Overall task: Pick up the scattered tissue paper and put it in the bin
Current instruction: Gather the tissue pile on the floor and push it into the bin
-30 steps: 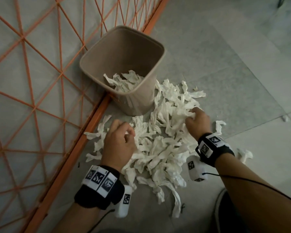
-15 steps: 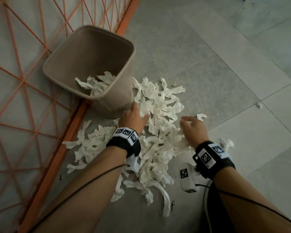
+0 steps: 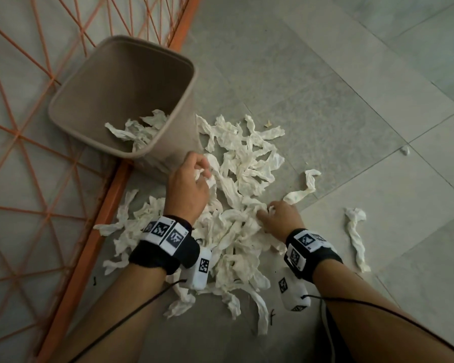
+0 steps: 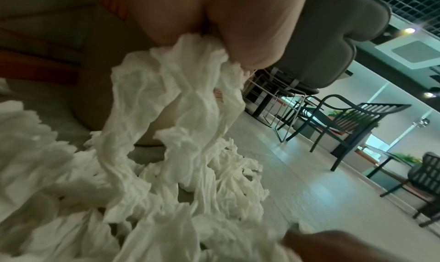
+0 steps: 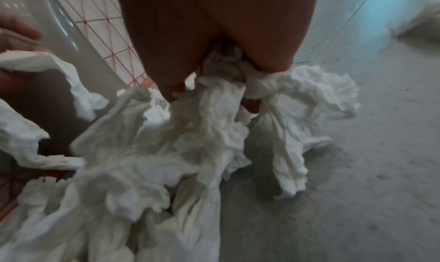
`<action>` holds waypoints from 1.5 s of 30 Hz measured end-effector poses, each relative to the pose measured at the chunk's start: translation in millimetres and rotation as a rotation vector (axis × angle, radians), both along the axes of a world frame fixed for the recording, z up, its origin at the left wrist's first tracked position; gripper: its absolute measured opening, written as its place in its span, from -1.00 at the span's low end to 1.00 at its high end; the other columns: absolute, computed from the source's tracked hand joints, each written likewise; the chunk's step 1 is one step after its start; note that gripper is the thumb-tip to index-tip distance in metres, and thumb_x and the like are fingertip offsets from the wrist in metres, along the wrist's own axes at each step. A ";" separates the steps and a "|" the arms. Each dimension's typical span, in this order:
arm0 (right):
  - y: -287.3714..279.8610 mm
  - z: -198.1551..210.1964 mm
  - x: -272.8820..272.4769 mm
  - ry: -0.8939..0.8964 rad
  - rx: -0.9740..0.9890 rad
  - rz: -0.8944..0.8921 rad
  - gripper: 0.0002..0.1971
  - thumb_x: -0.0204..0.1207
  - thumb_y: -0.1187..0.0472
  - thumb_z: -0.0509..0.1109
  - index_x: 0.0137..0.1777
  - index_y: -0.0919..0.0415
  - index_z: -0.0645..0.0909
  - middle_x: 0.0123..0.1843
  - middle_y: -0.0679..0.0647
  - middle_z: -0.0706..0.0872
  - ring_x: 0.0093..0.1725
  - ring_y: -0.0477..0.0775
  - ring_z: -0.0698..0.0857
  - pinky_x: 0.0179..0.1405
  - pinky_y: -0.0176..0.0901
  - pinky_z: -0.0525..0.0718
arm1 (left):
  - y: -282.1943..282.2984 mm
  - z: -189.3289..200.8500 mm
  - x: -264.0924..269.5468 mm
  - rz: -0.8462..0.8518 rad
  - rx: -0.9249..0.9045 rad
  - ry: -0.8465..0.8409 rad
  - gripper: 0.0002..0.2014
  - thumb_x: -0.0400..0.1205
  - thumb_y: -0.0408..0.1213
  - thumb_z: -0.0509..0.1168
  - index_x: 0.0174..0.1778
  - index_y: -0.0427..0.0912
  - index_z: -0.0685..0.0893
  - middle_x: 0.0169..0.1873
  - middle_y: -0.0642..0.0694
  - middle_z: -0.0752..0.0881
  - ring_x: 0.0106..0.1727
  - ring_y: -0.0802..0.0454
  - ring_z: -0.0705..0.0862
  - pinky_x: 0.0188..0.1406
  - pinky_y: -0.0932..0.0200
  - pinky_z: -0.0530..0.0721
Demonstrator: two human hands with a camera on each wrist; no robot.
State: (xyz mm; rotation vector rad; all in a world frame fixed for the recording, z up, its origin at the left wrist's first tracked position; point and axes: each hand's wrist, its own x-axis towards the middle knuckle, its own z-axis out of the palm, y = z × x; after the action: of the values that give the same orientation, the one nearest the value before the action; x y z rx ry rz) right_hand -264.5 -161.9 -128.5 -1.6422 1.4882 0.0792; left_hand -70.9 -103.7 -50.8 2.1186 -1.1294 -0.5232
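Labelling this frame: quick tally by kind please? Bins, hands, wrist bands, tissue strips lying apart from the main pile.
Beige plastic bin: 1
Hands, left hand and right hand, both gripping tissue: 2
Black marker-tagged wrist bands: 2
White crumpled tissue strips apart from pile: 2
Total: 7

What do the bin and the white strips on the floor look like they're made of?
The square beige bin looks like matte moulded plastic: smooth walls, rounded rim, no shine. The crumpled white strips look like thin soft tissue paper: they crease finely and droop limp from the left hand.
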 end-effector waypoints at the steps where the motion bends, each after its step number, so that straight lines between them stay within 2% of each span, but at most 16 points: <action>1: 0.6 2.1 0.4 -0.035 -0.014 -0.050 -0.61 0.44 -0.02 0.29 -0.33 0.35 0.64 -0.32 0.23 0.78 -0.30 0.24 0.74 -0.19 0.07 0.77 | -3.2 -1.4 -2.8 -0.014 0.014 0.001 -0.82 0.58 -0.49 0.21 -0.03 -0.11 0.55 -0.15 -0.03 0.67 -0.06 0.00 0.65 -0.13 0.16 0.54; 4: -1.4 8.6 -2.3 -0.086 -0.122 -0.165 -0.68 0.41 0.12 0.37 -0.50 0.26 0.47 -0.36 0.22 0.65 -0.36 0.20 0.59 -0.45 -0.09 0.54 | -18.5 -19.5 -11.8 -0.078 0.191 -0.094 -0.78 0.60 -0.09 0.24 0.13 -0.01 0.51 -0.05 -0.09 0.66 -0.01 -0.15 0.66 -0.11 0.01 0.62; 7: -7.0 14.2 -10.0 -0.110 -0.217 -0.230 -0.94 0.39 0.37 0.32 -0.26 0.23 0.52 0.01 0.27 0.62 -0.12 0.18 0.55 -0.21 -0.14 0.47 | -28.4 -49.6 -19.9 -0.170 0.476 -0.230 -0.44 0.58 0.08 0.33 0.42 -0.10 0.42 0.29 -0.23 0.61 0.29 -0.26 0.56 0.15 -0.12 0.56; 10: -19.7 12.8 -21.2 -0.080 -0.197 -0.200 -0.57 0.39 0.48 0.25 0.23 0.14 0.53 0.43 0.20 0.40 0.08 0.19 0.60 0.01 -0.02 0.64 | -27.0 -73.2 -20.4 -0.217 0.557 -0.336 -0.66 0.63 -0.14 0.32 0.27 -0.23 0.61 0.22 -0.29 0.66 0.26 -0.31 0.59 0.10 -0.11 0.56; 13: -36.9 4.5 -30.8 0.046 -0.146 -0.036 -0.31 0.45 0.43 0.26 0.57 -0.04 0.27 0.69 0.10 0.09 0.40 0.32 0.54 0.30 0.15 0.64 | -22.0 -70.5 -17.5 -0.191 0.501 -0.357 -0.81 0.62 -0.25 0.29 0.00 -0.28 0.71 0.08 -0.28 0.69 0.10 -0.31 0.65 -0.10 -0.05 0.55; 17: -43.5 -10.0 -40.6 0.171 -0.195 0.024 -0.54 0.56 0.25 0.28 0.47 0.11 0.45 0.55 0.19 0.35 0.34 0.38 0.59 0.28 0.19 0.62 | -11.9 -32.1 -19.7 -0.135 0.337 -0.295 -0.85 0.57 -0.16 0.29 -0.15 -0.19 0.58 -0.03 -0.11 0.53 -0.12 -0.12 0.56 -0.19 0.05 0.45; 20: -39.7 -11.3 -43.2 0.204 -0.219 0.026 -0.66 0.55 0.12 0.30 0.24 0.29 0.59 0.27 0.32 0.62 0.20 0.42 0.64 0.13 0.13 0.63 | -11.1 -6.1 -21.6 -0.154 0.162 -0.299 -0.87 0.53 -0.39 0.29 -0.23 -0.17 0.45 -0.12 -0.02 0.45 -0.23 -0.02 0.47 -0.26 0.13 0.35; 23: -32.8 -5.6 -44.3 0.125 -0.165 -0.094 -0.67 0.47 0.01 0.28 -0.11 0.32 0.64 -0.05 0.31 0.74 -0.04 0.36 0.69 -0.08 0.05 0.66 | -24.4 -3.4 -25.7 -0.216 0.049 -0.273 -0.79 0.50 -0.51 0.23 -0.06 -0.15 0.46 -0.16 -0.03 0.58 -0.22 -0.06 0.54 -0.26 0.11 0.42; 25: -28.5 1.5 -47.0 0.067 -0.129 -0.208 -0.62 0.44 -0.05 0.27 -0.29 0.29 0.65 -0.22 0.25 0.76 -0.18 0.28 0.70 -0.23 -0.04 0.61 | -39.4 -13.6 -34.4 -0.262 0.118 -0.254 -0.76 0.56 -0.37 0.22 0.11 -0.05 0.47 -0.09 -0.07 0.67 -0.19 -0.06 0.61 -0.23 0.05 0.59; 27: -24.9 8.4 -52.8 0.028 -0.135 -0.316 -0.65 0.45 -0.04 0.30 -0.30 0.28 0.65 -0.30 0.20 0.74 -0.25 0.23 0.69 -0.31 -0.09 0.53 | -54.5 -33.0 -44.9 -0.298 0.271 -0.268 -0.68 0.61 -0.11 0.23 0.27 0.02 0.44 0.10 -0.12 0.68 0.01 -0.13 0.65 -0.06 -0.07 0.69; 30: -21.9 14.1 -67.2 -0.042 -0.224 -0.459 -0.85 0.45 0.20 0.36 -0.01 0.20 0.60 -0.15 0.15 0.69 -0.18 0.19 0.64 -0.20 -0.10 0.53 | -65.3 -66.4 -56.0 -0.386 0.506 -0.323 -0.42 0.57 0.11 0.33 0.45 -0.03 0.39 0.33 -0.16 0.60 0.31 -0.24 0.56 0.16 -0.15 0.60; 33: -18.9 10.3 -87.0 -0.002 -0.251 -0.502 -0.65 0.46 0.31 0.35 0.25 0.10 0.50 0.25 0.15 0.49 -0.09 0.12 0.54 -0.04 -0.10 0.50 | -62.0 -84.8 -58.6 -0.416 0.487 -0.366 -0.61 0.61 -0.03 0.35 0.30 -0.12 0.59 0.24 -0.19 0.65 0.25 -0.22 0.59 0.16 -0.09 0.56; 36: -14.8 0.6 -107.1 0.146 -0.192 -0.484 -0.48 0.48 0.18 0.43 0.43 0.06 0.39 0.43 0.20 0.33 -0.04 0.32 0.67 0.07 0.06 0.61 | -55.4 -75.9 -59.7 -0.402 0.381 -0.311 -0.77 0.60 -0.12 0.34 0.05 -0.17 0.67 0.07 -0.15 0.65 0.09 -0.19 0.62 0.01 -0.01 0.55; 38: -12.6 -8.0 -117.2 0.206 -0.128 -0.486 -0.47 0.44 0.06 0.46 0.39 0.08 0.40 0.42 0.22 0.32 0.06 0.44 0.68 0.11 0.14 0.64 | -47.5 -61.1 -58.6 -0.365 0.319 -0.251 -0.81 0.53 -0.12 0.35 -0.08 -0.16 0.61 -0.03 -0.09 0.56 -0.04 -0.15 0.59 -0.13 0.04 0.52; 41: -14.1 -18.0 -123.2 0.216 -0.105 -0.509 -0.60 0.43 -0.03 0.43 0.18 0.16 0.53 0.30 0.24 0.50 0.13 0.41 0.64 0.12 0.11 0.61 | -32.5 -38.2 -51.0 -0.318 0.197 -0.180 -0.84 0.49 -0.23 0.36 -0.25 -0.14 0.49 -0.05 -0.02 0.51 -0.16 -0.06 0.56 -0.19 0.08 0.54; 45: -15.4 -20.8 -117.4 0.183 -0.056 -0.590 -0.67 0.48 0.02 0.41 0.11 0.23 0.60 0.10 0.35 0.72 0.09 0.38 0.68 -0.08 -0.04 0.53 | -20.1 -15.9 -37.9 -0.247 0.010 -0.167 -0.85 0.49 -0.47 0.28 -0.13 -0.16 0.50 -0.13 -0.06 0.67 -0.21 -0.12 0.64 -0.25 0.04 0.59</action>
State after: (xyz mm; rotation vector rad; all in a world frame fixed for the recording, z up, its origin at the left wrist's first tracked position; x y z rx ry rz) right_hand -381.8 -177.3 -149.3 -1.2010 2.0760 -0.1439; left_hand -108.8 -123.8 -66.7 2.0732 -1.4984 -0.4702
